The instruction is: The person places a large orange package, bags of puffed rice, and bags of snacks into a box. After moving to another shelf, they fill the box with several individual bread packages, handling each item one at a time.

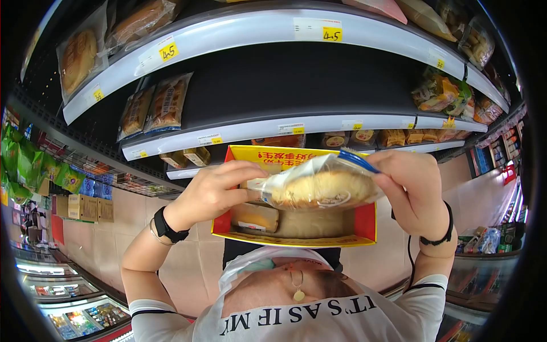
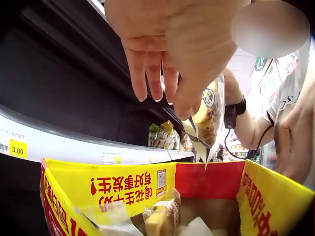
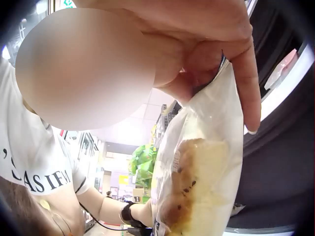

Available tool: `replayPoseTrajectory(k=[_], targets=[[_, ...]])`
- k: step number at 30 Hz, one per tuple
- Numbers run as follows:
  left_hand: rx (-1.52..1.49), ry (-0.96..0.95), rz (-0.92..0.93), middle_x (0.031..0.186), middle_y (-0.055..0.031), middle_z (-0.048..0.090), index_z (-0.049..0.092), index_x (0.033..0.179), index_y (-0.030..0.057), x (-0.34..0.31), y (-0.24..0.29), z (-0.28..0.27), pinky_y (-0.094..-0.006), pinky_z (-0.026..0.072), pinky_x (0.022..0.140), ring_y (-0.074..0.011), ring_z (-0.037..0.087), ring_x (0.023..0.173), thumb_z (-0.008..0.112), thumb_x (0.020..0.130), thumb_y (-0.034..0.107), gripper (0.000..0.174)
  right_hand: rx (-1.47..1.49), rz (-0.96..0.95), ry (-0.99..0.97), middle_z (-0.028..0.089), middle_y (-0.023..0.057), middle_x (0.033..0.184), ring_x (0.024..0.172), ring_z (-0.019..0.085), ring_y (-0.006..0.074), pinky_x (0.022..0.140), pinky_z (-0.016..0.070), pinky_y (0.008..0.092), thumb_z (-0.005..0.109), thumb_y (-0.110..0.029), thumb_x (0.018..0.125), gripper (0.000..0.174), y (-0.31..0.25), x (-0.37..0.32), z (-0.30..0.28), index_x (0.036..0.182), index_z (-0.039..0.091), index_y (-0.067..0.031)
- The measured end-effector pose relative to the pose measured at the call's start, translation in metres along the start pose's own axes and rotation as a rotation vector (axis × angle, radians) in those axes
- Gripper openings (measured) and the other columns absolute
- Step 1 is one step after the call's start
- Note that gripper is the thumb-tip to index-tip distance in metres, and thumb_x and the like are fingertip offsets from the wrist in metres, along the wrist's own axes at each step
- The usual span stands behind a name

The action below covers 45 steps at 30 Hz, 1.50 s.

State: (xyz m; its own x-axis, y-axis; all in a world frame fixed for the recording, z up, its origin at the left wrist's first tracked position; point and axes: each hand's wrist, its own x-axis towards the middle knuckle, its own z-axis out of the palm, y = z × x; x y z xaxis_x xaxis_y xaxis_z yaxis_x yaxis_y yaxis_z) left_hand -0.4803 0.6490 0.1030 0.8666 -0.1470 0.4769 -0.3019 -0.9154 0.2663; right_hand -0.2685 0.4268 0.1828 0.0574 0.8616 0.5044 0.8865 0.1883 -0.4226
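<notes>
Black shelves (image 1: 296,85) fill the top of the frame, with a yellow and red box (image 1: 367,225) below centre and a clear bag of bread (image 1: 325,188) above its opening. The right hand (image 1: 413,191), right of centre, pinches the bag's blue-edged end in its grip; the left hand (image 1: 213,191), left of centre, has a loose, released grip at the other end, contact unclear. A small wrapped cake (image 1: 254,218) lies in the box's lower left.

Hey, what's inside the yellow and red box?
Wrapped food lies toward the left end, beside bare brown bottom. Bagged bread in the right hand covers part of the far side, so I can't count packs.
</notes>
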Motion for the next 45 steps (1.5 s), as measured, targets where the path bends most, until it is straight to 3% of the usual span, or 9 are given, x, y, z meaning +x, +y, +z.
replayPoseTrajectory(k=[4, 6, 9, 13, 21, 30, 35, 37, 45], targets=[[-0.07, -0.091, -0.058, 0.102, -0.0093, 0.065, 0.066, 0.072, 0.0052, -0.013, 0.004, -0.002, -0.0343, 0.0536, 0.074, -0.0277, 0.062, 0.094, 0.072, 0.063, 0.003, 0.011, 0.048, 0.069, -0.048, 0.052, 0.0137, 0.067, 0.058, 0.053, 0.0319, 0.053, 0.0411, 0.0369, 0.056, -0.011, 0.086, 0.012, 0.001, 0.0, 0.001, 0.079, 0.056, -0.0013], [-0.095, -0.08, -0.104, 0.101, -0.0081, 0.064, 0.066, 0.073, 0.0055, -0.019, 0.001, -0.006, -0.0334, 0.0533, 0.072, -0.026, 0.063, 0.092, 0.072, 0.064, 0.005, 0.011, 0.038, 0.191, -0.239, 0.052, 0.0144, 0.066, 0.059, 0.053, 0.0332, 0.052, 0.0403, 0.0374, 0.056, -0.012, 0.086, 0.015, 0.007, 0.001, 0.001, 0.075, 0.053, -0.0016], [-0.187, -0.034, -0.353, 0.097, -0.0086, 0.065, 0.067, 0.079, 0.0051, -0.039, -0.01, -0.013, -0.032, 0.0515, 0.074, -0.0251, 0.063, 0.088, 0.07, 0.069, 0.004, 0.011, 0.086, 0.236, -0.329, 0.051, 0.0145, 0.066, 0.06, 0.052, 0.0345, 0.052, 0.0395, 0.0384, 0.056, -0.013, 0.086, 0.018, 0.021, -0.001, 0.011, 0.073, 0.051, -0.0013], [-0.474, 0.23, -0.883, 0.095, -0.0069, 0.067, 0.065, 0.091, 0.0005, -0.082, -0.051, -0.006, -0.0265, 0.0492, 0.079, -0.0142, 0.063, 0.088, 0.065, 0.082, 0.007, 0.011, 0.102, 0.145, -0.516, 0.054, 0.0163, 0.069, 0.067, 0.054, 0.0362, 0.059, 0.043, 0.0407, 0.057, -0.014, 0.084, 0.018, 0.043, -0.009, 0.033, 0.073, 0.052, -0.0005], [-0.873, 0.671, -1.302, 0.096, -0.0076, 0.066, 0.058, 0.109, 0.0035, -0.123, -0.097, -0.015, -0.0224, 0.0486, 0.072, -0.0127, 0.064, 0.082, 0.051, 0.094, 0.034, 0.034, -0.007, 0.095, -0.769, 0.059, 0.0145, 0.075, 0.075, 0.058, 0.0337, 0.065, 0.0455, 0.0409, 0.057, -0.017, 0.083, 0.017, 0.074, -0.026, 0.064, 0.076, 0.058, -0.0021], [-0.865, 0.763, -1.34, 0.098, -0.0075, 0.067, 0.054, 0.112, 0.0049, -0.106, -0.12, -0.018, -0.0204, 0.0477, 0.069, -0.011, 0.064, 0.081, 0.051, 0.094, 0.036, 0.036, -0.073, 0.125, -0.827, 0.062, 0.0147, 0.077, 0.077, 0.06, 0.0342, 0.066, 0.0459, 0.0419, 0.059, -0.02, 0.081, 0.017, 0.109, -0.036, 0.082, 0.076, 0.061, -0.0031], [-0.93, 0.939, -1.351, 0.098, -0.0077, 0.067, 0.055, 0.101, 0.0071, -0.095, -0.13, -0.008, -0.0188, 0.0446, 0.062, -0.0108, 0.064, 0.08, 0.054, 0.093, 0.032, 0.026, -0.153, 0.151, -0.788, 0.064, 0.0148, 0.078, 0.077, 0.061, 0.0336, 0.067, 0.0469, 0.0416, 0.06, -0.019, 0.08, 0.015, 0.117, -0.039, 0.086, 0.077, 0.063, -0.0041], [-1.012, 1.133, -1.314, 0.093, -0.0048, 0.066, 0.056, 0.096, 0.0087, -0.091, -0.133, -0.005, -0.0159, 0.0417, 0.056, -0.0095, 0.062, 0.077, 0.057, 0.092, 0.03, 0.022, -0.271, 0.185, -0.78, 0.063, 0.0156, 0.075, 0.076, 0.061, 0.0337, 0.067, 0.0471, 0.042, 0.061, -0.019, 0.079, 0.014, 0.117, -0.037, 0.087, 0.076, 0.064, -0.0049], [-1.032, 1.236, -1.166, 0.074, 0.0031, 0.052, 0.055, 0.09, 0.0102, -0.094, -0.143, -0.009, -0.0149, 0.0374, 0.05, -0.0054, 0.05, 0.06, 0.061, 0.088, 0.019, 0.01, -0.3, 0.162, -0.787, 0.063, 0.0172, 0.073, 0.074, 0.062, 0.0332, 0.068, 0.0479, 0.0421, 0.059, -0.016, 0.076, 0.015, 0.117, -0.04, 0.09, 0.07, 0.064, -0.0038]])
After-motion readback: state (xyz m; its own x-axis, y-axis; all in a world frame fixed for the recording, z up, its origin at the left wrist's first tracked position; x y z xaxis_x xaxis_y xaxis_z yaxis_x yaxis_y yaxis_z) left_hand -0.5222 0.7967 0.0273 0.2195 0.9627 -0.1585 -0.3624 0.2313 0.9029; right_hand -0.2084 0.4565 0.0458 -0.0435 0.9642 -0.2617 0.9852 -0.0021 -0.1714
